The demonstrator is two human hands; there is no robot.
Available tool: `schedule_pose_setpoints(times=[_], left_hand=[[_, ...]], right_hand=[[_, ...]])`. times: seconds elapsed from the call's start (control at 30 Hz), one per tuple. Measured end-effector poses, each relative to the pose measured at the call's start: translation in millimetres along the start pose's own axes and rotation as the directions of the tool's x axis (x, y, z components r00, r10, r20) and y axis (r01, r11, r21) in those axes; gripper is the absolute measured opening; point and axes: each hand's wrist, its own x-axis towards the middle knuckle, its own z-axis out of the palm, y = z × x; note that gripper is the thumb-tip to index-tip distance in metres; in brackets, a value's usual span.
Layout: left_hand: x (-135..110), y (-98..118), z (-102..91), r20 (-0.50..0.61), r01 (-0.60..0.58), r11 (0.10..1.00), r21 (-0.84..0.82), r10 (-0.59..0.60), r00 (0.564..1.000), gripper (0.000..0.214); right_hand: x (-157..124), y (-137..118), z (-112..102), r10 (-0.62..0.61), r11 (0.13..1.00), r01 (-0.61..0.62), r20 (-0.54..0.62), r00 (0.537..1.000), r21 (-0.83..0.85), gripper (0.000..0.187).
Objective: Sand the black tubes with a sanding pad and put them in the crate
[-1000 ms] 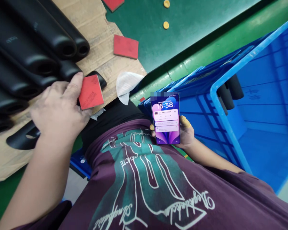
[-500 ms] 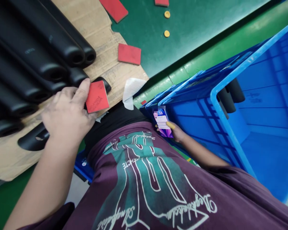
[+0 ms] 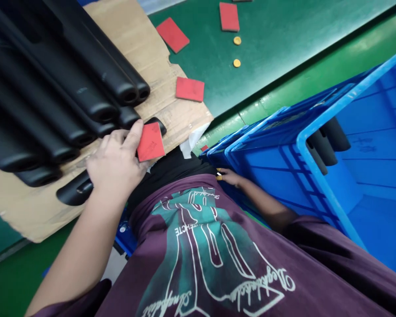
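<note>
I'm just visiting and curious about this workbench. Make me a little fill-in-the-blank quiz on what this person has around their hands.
The square pad in the left hand is coloured ____.
The black tubes lie on a sheet of ____.
The plastic crate beside the person is coloured ____.
Fingertips on the right hand are covered in something coloured ____.

Missing words: red; cardboard; blue; yellow.

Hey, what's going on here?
A person is working at a green bench. Their left hand grips a red pad at the ends of a pile of black tubes on torn cardboard. Their right hand is beside a blue plastic crate. More red pads lie nearby.
</note>
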Motion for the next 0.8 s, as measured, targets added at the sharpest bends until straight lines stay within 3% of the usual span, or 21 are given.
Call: schedule_pose_setpoints(times=[0.13, 0.27, 0.4, 0.5, 0.53, 0.6, 0.63, 0.67, 0.8], left_hand=[[-2, -2, 3.3, -0.001, -0.017, 1.000, -0.018, 0.017, 1.000, 0.071], [-3, -4, 5.5, -0.004, -0.027, 0.999, -0.026, 0.026, 1.000, 0.070], [-6, -3, 4.9, 0.007, -0.015, 0.999, -0.036, 0.015, 1.000, 0.070], [-6, -1, 5.4, 0.010, -0.018, 0.998, -0.052, 0.019, 1.000, 0.068], [-6, 0, 6.0, 0.008, -0.016, 0.998, -0.054, 0.016, 1.000, 0.068], [-6, 2, 7.3, 0.001, -0.008, 0.999, -0.047, 0.008, 1.000, 0.068], [-5, 3, 7.8, 0.000, -0.005, 0.999, -0.038, 0.005, 1.000, 0.069], [-5, 5, 8.0, -0.002, -0.005, 1.000, -0.027, 0.005, 1.000, 0.069], [-4, 5, 6.0, 0.015, -0.010, 1.000, 0.006, 0.010, 1.000, 0.065]], right_hand=[[-4, -9, 7, 0.092, 0.996, -0.092, -0.024, 0.995, -0.020, 0.033], [-19, -10, 14, 0.079, 0.997, -0.080, -0.110, 0.991, -0.009, 0.039], [-36, -34, 26, -0.094, 0.995, 0.084, -0.296, 0.951, -0.046, 0.051], [-63, -80, 45, -0.287, 0.958, 0.274, -0.309, 0.907, -0.083, 0.063], [-73, -100, 55, -0.365, 0.931, 0.351, -0.271, 0.891, -0.100, 0.062], [-93, -142, 76, -0.638, 0.758, 0.596, -0.108, 0.763, -0.266, 0.063], [-100, -163, 88, -0.706, 0.670, 0.649, -0.038, 0.707, -0.360, 0.068], [-104, -181, 100, -0.731, 0.599, 0.653, 0.018, 0.683, -0.463, 0.074], [-97, -224, 136, -0.700, 0.402, 0.579, 0.170, 0.693, -0.709, 0.080]])
